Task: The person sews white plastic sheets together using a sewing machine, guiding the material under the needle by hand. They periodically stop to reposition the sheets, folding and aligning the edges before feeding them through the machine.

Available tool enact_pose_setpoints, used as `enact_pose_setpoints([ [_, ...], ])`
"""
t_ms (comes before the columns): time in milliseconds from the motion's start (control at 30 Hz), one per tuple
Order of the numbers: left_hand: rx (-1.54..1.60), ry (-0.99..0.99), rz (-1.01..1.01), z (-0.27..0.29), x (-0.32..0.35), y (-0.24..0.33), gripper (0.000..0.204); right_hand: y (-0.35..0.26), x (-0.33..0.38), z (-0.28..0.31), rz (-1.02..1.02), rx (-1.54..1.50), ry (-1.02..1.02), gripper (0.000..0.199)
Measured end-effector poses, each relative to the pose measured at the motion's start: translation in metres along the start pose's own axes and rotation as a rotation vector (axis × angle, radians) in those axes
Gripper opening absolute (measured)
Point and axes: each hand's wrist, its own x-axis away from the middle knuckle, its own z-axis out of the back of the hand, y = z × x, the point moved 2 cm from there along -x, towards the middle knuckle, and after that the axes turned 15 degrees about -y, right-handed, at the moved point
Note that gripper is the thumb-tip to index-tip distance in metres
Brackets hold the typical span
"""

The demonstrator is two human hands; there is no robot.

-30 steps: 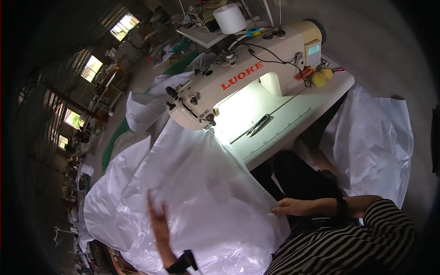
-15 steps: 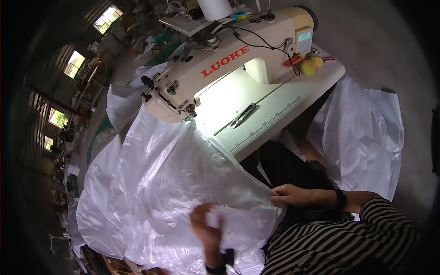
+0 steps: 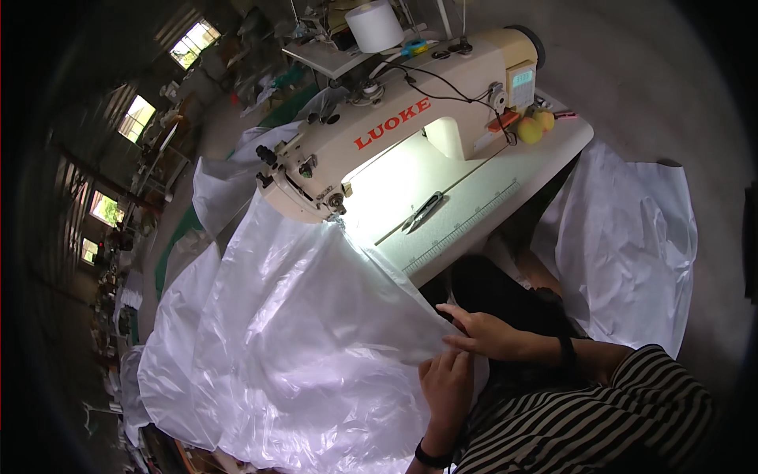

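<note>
From the head view, we see our left hand and right hand meeting at about 5 o'clock from the frame's centre, both on the near corner of a large translucent white plastic sheet. Our right hand lies nearly flat, fingers stretched toward 9 o'clock over the sheet's edge; our left hand comes up from 6 o'clock with its fingers bent onto the same corner, just beside the right. Whether either hand actually pinches the film we cannot tell; both are pressed on it.

The sheet runs from our hands up toward 12 o'clock, where its far end lies under the needle end of the cream-coloured industrial sewing machine, and it spills off toward 8 o'clock in loose folds. The machine sits on a pale lit work surface, with a small pair of dark thread snips lying on it and two yellow round objects at 1 o'clock.

We judge the sewing to be at an early or middle point: the sheet is fed at the needle, the corner is being aligned, and most of the film is loose. Another crumpled white plastic sheet lies at 3 o'clock.
</note>
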Motion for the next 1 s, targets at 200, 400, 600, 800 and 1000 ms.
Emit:
enact_pose_setpoints([
  [200, 0.056, 0.194, 0.239, 0.044, 0.005, -0.069, 0.034, 0.016, -0.002, -0.019, 0.186, 0.574, 0.226, 0.068],
  [400, -0.279, 0.031, 0.672, 0.082, -0.008, -0.211, 0.06, -0.005, -0.023, -0.036, 0.064, 0.833, 0.087, 0.065],
  [600, -0.259, -0.095, 0.663, 0.109, -0.047, -0.276, 0.061, -0.041, -0.063, -0.021, 0.035, 0.878, 0.043, 0.059],
  [800, -0.241, -0.074, 0.557, 0.133, -0.081, -0.324, 0.06, -0.037, -0.088, -0.002, 0.083, 0.839, 0.156, 0.059],
  [1000, -0.258, -0.067, 0.574, 0.134, -0.092, -0.34, 0.059, -0.041, -0.096, -0.014, 0.054, 0.893, 0.187, 0.061],
])
